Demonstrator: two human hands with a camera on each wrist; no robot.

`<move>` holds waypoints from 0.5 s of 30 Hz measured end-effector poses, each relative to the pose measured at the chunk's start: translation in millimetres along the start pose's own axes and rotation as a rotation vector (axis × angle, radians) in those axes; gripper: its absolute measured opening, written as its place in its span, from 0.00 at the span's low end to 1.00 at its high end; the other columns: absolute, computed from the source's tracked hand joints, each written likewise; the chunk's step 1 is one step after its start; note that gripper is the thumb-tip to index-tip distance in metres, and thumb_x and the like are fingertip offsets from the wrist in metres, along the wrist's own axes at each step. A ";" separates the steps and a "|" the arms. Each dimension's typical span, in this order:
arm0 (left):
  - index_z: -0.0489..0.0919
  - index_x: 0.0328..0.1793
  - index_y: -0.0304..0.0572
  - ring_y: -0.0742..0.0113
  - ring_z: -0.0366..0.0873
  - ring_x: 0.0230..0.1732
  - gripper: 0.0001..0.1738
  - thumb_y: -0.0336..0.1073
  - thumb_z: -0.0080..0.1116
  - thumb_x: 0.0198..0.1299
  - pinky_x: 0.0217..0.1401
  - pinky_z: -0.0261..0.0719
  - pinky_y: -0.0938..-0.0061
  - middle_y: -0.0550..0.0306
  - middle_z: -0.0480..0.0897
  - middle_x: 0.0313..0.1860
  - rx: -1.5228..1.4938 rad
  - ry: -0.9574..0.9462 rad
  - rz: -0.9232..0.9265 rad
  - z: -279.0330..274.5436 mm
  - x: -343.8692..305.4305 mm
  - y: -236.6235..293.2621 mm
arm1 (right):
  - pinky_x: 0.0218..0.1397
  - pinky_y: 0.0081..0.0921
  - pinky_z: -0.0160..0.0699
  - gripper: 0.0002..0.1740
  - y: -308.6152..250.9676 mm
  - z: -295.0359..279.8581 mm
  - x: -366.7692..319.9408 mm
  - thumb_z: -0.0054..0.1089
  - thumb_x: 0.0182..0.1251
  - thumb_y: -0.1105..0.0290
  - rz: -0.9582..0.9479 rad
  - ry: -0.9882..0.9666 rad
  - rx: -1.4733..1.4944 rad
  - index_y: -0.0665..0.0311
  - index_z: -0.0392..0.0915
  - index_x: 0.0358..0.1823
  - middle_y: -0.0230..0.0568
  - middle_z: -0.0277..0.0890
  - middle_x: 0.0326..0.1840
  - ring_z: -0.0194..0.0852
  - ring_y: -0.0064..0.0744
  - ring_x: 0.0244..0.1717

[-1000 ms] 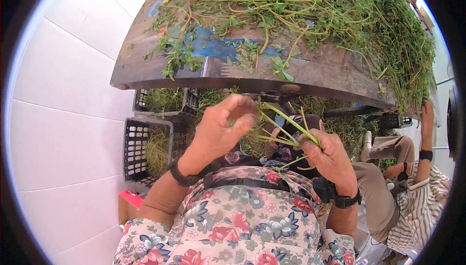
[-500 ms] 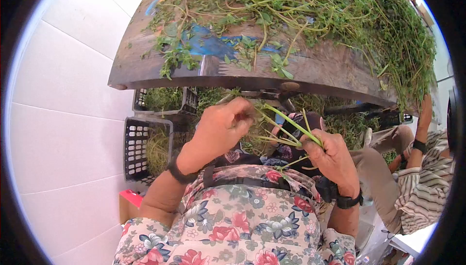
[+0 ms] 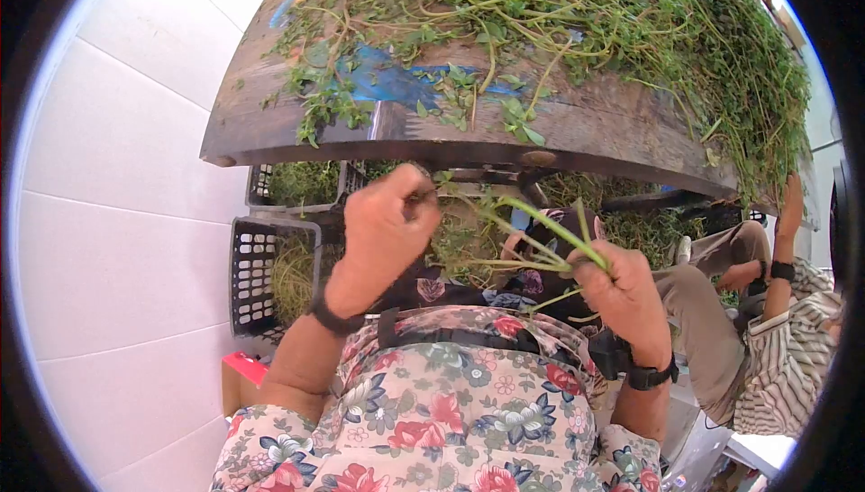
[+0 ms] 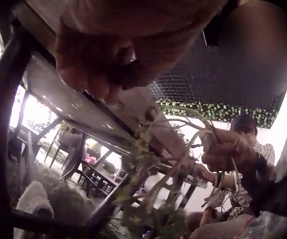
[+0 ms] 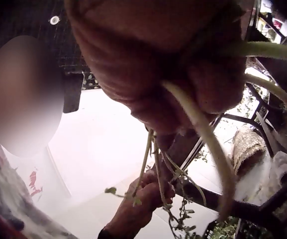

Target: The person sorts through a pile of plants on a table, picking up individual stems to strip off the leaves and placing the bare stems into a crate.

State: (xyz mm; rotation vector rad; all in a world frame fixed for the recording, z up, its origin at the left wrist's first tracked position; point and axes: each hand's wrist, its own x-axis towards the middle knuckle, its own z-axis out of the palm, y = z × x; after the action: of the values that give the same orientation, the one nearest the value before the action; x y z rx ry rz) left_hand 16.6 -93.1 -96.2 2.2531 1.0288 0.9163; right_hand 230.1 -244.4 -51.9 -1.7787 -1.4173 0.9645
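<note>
In the head view my right hand (image 3: 622,289) grips a small bunch of thick green stems (image 3: 554,228), which fan out toward the left. The right wrist view shows these stems (image 5: 203,129) coming out between the curled fingers. Left of it, my left hand (image 3: 392,235) has its fingers and thumb curled together, pinching a thin leafy stem. This leafy sprig (image 5: 183,219) hangs by the left hand (image 5: 143,199) in the right wrist view. Both hands are above the lap, in front of the table edge.
A wooden table (image 3: 261,113) bears a large heap of leafy green stems (image 3: 631,32). Black crates (image 3: 257,271) with greens stand at the left under the table. Another person in a striped shirt (image 3: 784,357) sits at the right, a hand at the heap.
My left hand has moved left, away from the right hand, with its fingers curling tighter. The right hand with the stems has shifted slightly right.
</note>
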 end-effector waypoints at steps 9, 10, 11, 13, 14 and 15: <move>0.77 0.37 0.36 0.58 0.79 0.41 0.10 0.32 0.58 0.48 0.47 0.75 0.70 0.49 0.81 0.39 -0.152 -0.317 0.077 4.6 -4.9 6.9 | 0.19 0.17 0.53 0.14 2.0 6.8 5.2 0.47 0.68 0.64 0.103 -0.092 0.369 0.67 0.74 0.31 0.22 0.61 0.18 0.54 0.13 0.19; 0.76 0.39 0.36 0.59 0.79 0.42 0.12 0.32 0.59 0.48 0.47 0.75 0.70 0.50 0.81 0.40 -0.210 -0.355 -0.002 4.5 -5.4 6.6 | 0.19 0.16 0.53 0.13 3.6 7.7 5.3 0.47 0.68 0.64 0.088 -0.085 0.413 0.67 0.74 0.32 0.22 0.62 0.18 0.54 0.13 0.19; 0.76 0.42 0.36 0.61 0.79 0.43 0.14 0.33 0.59 0.48 0.47 0.75 0.71 0.51 0.81 0.42 -0.267 -0.393 -0.079 4.5 -5.6 5.7 | 0.19 0.16 0.52 0.13 3.6 6.9 5.3 0.47 0.67 0.65 0.116 -0.105 0.441 0.67 0.74 0.33 0.22 0.62 0.19 0.54 0.12 0.19; 0.74 0.47 0.37 0.64 0.77 0.45 0.18 0.34 0.60 0.49 0.48 0.74 0.72 0.54 0.80 0.45 -0.448 -0.434 -0.231 7.2 -5.9 -0.6 | 0.19 0.14 0.51 0.12 3.7 4.5 4.8 0.47 0.67 0.65 0.173 -0.144 0.497 0.67 0.74 0.34 0.22 0.63 0.20 0.53 0.12 0.19; 0.72 0.51 0.38 0.66 0.76 0.46 0.21 0.34 0.60 0.49 0.49 0.73 0.72 0.56 0.79 0.47 -0.570 -0.435 -0.307 11.7 -6.2 -9.2 | 0.19 0.14 0.51 0.12 4.8 3.8 4.5 0.47 0.67 0.65 0.182 -0.162 0.524 0.66 0.74 0.35 0.22 0.63 0.21 0.53 0.11 0.19; 0.71 0.54 0.39 0.67 0.75 0.48 0.24 0.34 0.60 0.50 0.49 0.73 0.73 0.57 0.78 0.50 -0.693 -0.435 -0.382 14.8 -5.8 -14.8 | 0.19 0.13 0.51 0.11 6.3 3.3 4.1 0.47 0.67 0.65 0.191 -0.180 0.552 0.66 0.74 0.35 0.22 0.63 0.21 0.53 0.11 0.19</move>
State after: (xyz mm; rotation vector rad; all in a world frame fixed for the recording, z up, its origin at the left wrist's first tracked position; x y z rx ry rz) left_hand 17.9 -91.2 -117.8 1.5090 0.7468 0.4773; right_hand 231.0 -241.4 -59.5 -1.4485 -0.9583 1.4811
